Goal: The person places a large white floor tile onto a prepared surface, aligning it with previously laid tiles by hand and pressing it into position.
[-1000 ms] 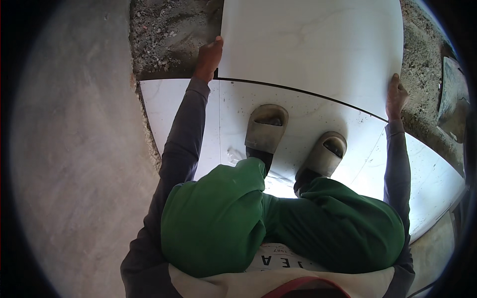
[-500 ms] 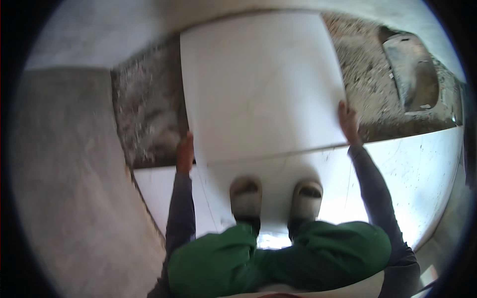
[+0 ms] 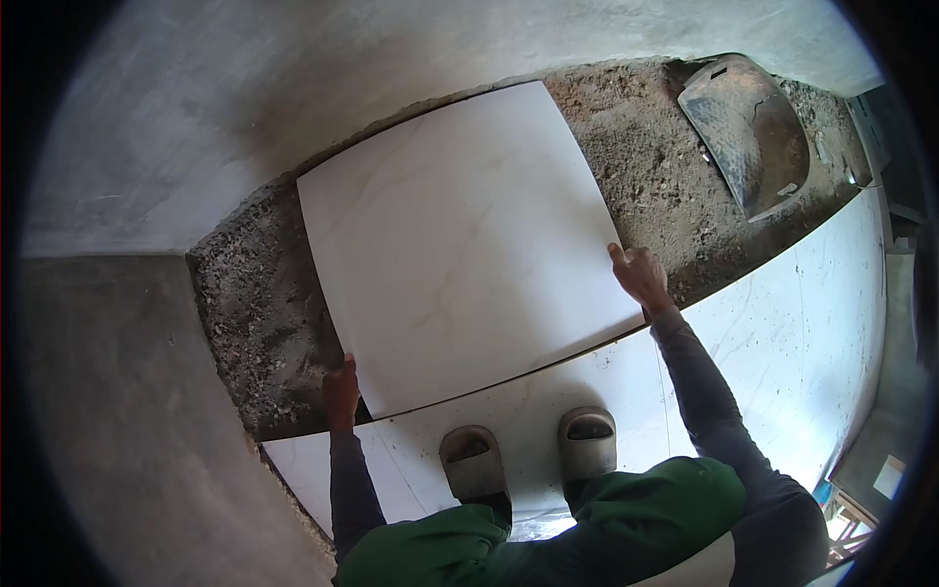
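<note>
A large square white floor tile [image 3: 450,245] with faint veining lies over the strip of rough ground before me. Its near edge runs along the laid white tiles [image 3: 548,391] under my sandals, with a thin dark line between. My left hand [image 3: 341,393] is closed on the tile's left edge by the near corner, thumb up on the rim. On the opposite edge, my right hand [image 3: 641,277] grips near the right corner, its thumb also at the rim. The fingers beneath both edges are hidden.
Grey loose sand and grit [image 3: 636,147] show on either side of the tile. A worn, curved scoop-like pan [image 3: 748,132] lies on the sand at far right. Bare plaster walls [image 3: 293,88] rise behind and at the left [image 3: 117,391]. My sandals [image 3: 474,460] stand on the laid tiles.
My view has tilted and shifted, so the tile appears turned and lower on its left side. Both hands stay at its side edges.
</note>
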The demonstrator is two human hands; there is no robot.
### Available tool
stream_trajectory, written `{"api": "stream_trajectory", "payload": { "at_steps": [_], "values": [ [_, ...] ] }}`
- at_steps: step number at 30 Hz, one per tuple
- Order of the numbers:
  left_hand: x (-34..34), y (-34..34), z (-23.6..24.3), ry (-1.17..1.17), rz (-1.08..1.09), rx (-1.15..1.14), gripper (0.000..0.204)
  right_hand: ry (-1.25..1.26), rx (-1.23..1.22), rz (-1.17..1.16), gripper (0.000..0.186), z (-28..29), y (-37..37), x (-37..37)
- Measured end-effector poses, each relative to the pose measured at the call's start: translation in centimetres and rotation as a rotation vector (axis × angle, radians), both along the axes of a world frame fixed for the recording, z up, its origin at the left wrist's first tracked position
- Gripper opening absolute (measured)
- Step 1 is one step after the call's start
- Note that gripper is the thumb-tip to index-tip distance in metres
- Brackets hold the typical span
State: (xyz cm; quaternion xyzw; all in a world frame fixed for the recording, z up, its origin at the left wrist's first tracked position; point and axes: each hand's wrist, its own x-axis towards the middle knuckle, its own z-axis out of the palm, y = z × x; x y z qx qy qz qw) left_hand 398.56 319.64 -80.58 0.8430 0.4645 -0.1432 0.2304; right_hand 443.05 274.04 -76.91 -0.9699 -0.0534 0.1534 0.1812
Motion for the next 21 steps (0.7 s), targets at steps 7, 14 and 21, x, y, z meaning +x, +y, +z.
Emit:
{"api": "stream_trajectory", "payload": {
  "at_steps": [7,14,21],
  "values": [
    [2.0,3.9,-2.7,-0.354,-0.181,0.315,0.055,0.547,0.134,0.057,0.062,-0.1,-1.4,4.7],
    [5.3,2.6,-2.0,-0.399,0.315,-0.042,0.071,0.518,0.228,0.055,0.062,0.7,-1.0,3.3],
    [4.5,2.8,-4.3,-0.342,0.126,0.240,0.081,0.368,0.287,0.107,0.062,0.2,-2.3,3.0]
  ]
}}
